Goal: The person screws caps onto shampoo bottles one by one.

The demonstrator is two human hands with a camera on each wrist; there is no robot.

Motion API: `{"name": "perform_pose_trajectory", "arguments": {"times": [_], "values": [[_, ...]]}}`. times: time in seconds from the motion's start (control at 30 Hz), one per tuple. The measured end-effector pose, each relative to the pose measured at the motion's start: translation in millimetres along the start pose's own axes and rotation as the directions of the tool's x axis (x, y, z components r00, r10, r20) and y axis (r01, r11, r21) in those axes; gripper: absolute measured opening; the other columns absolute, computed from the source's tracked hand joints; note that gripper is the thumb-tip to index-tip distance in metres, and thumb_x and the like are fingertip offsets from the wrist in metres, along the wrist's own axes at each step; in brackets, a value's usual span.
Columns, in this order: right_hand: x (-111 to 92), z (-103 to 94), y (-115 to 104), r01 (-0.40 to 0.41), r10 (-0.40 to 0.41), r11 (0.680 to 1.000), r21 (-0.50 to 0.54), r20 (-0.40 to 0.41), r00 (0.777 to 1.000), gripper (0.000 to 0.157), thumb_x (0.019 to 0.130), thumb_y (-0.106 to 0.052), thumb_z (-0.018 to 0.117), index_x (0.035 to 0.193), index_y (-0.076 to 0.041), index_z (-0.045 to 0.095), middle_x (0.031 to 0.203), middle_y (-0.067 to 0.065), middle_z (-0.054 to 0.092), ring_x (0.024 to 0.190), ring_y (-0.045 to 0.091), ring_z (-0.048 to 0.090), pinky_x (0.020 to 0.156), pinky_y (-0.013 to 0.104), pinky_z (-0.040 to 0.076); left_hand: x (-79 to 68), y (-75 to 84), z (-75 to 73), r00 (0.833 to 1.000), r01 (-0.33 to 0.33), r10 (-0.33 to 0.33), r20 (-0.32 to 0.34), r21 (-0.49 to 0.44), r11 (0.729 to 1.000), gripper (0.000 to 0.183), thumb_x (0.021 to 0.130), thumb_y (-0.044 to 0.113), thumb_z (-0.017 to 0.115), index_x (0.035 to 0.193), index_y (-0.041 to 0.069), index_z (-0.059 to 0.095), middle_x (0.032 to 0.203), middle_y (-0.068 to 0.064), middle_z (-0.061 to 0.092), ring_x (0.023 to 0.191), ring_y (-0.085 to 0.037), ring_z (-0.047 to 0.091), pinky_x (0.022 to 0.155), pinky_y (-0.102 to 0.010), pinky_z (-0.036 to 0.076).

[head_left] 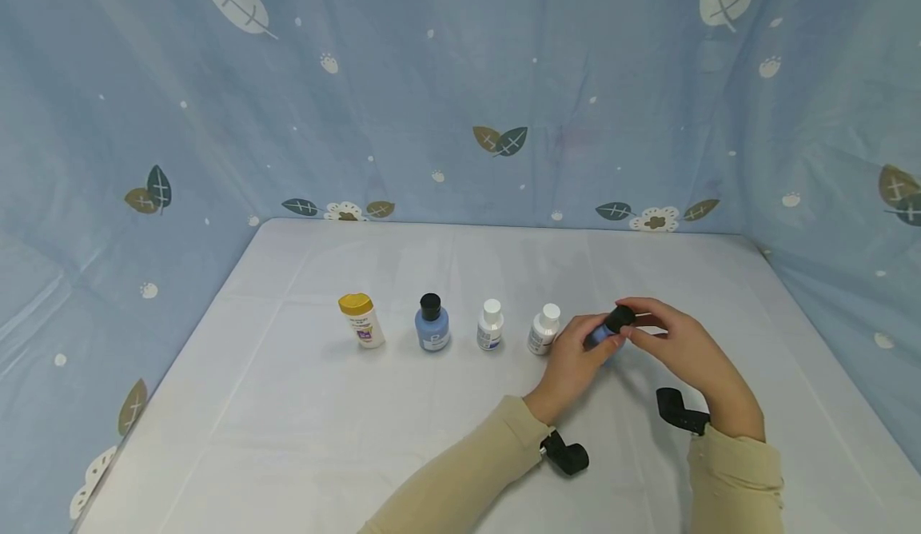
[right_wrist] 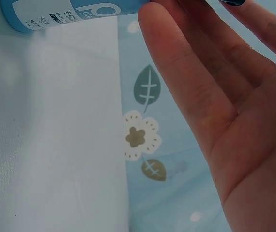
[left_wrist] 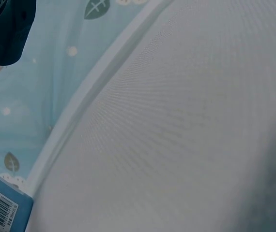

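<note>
My left hand (head_left: 572, 368) grips the body of a blue bottle (head_left: 600, 336), which leans to the right above the table. The thumb and fingers of my right hand (head_left: 675, 344) pinch its black cap (head_left: 620, 318). Much of the bottle is hidden behind the left hand in the head view. White print shows on the blue bottle (right_wrist: 75, 13) at the top of the right wrist view, and a barcode label (left_wrist: 1, 210) in the corner of the left wrist view. Just left of my left hand stands a white bottle (head_left: 544, 330) with a white cap.
Further left along the row stand another white bottle (head_left: 490, 326), a blue bottle with a black cap (head_left: 432, 326) and a white bottle with a yellow cap (head_left: 364, 322). All are on a white table (head_left: 288, 438). A blue leaf-patterned curtain (head_left: 403, 78) surrounds the back and sides.
</note>
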State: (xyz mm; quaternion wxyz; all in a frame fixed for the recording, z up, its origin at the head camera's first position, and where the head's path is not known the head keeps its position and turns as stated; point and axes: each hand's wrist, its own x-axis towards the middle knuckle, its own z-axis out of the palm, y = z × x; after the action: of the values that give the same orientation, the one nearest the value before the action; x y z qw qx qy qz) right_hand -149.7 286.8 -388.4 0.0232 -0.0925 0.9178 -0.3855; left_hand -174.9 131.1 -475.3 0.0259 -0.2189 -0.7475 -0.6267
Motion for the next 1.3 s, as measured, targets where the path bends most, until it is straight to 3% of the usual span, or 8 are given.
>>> {"name": "perform_pose_trajectory", "arguments": {"times": [0.9,1.3], "values": [[-1.2,-1.1,-1.1,0.029,-0.03,1.0,0.01,0.031,0.999,0.044,0.09,-0.03,0.052,0.132,-0.017,0.043,0.13,0.005,0.043,0.111,0.027,0.047,0.083,0.049,0.04,-0.7,-0.8,-1.1,0.999,-0.035,0.035,0.009,0.01,0.999,0.034,0.085,0.036,0.057,0.116,0.022,0.059,0.107,0.009,0.054,0.1,-0.005,0.051,0.084,-0.018,0.04],[3.2,4.0,-0.2,-0.029,0.028,0.999,-0.028,-0.033,0.999,0.044,0.084,-0.041,0.058,0.12,-0.015,0.05,0.115,0.008,0.053,0.104,0.029,0.052,0.08,0.049,0.042,0.5,-1.3,-0.8,0.999,-0.052,0.052,-0.004,0.016,0.999,0.035,0.085,0.037,0.057,0.115,0.02,0.06,0.107,0.009,0.055,0.099,-0.005,0.051,0.083,-0.017,0.04]]}}
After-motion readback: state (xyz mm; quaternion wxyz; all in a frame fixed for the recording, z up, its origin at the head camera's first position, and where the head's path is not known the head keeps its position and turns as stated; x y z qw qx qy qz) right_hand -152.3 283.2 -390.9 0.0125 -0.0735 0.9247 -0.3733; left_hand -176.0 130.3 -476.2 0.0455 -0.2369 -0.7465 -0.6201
